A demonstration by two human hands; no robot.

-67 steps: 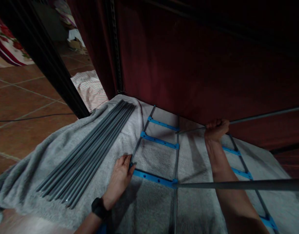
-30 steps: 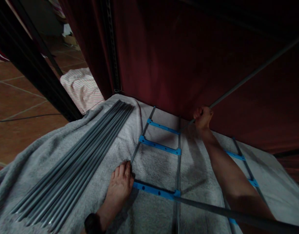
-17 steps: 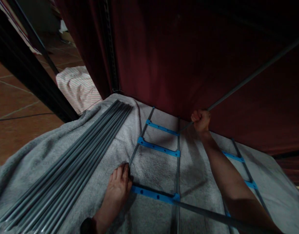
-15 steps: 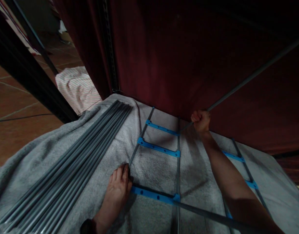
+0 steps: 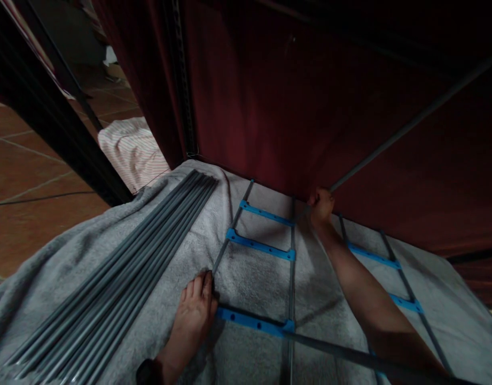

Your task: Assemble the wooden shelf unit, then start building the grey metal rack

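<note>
On the grey blanket lies a ladder-like frame of thin grey rods and blue crosspieces. My left hand is closed over its left rod, at the corner of the nearest blue crosspiece, hiding that joint. A fist is formed by my right hand around a long grey rod, which slants up to the right. The rod's low end reaches toward the frame's far right side, near the farthest crosspiece. Another grey rod extends from the nearest crosspiece to the lower right.
A bundle of several loose grey rods lies left of the frame. A second blue-and-grey frame is at right, partly behind my forearm. A dark red curtain hangs behind the blanket. Black posts stand at left.
My right hand has moved slightly left with the slanted rod, nearer the frame's right side. My left hand keeps its place on the frame. The view has shifted a little.
</note>
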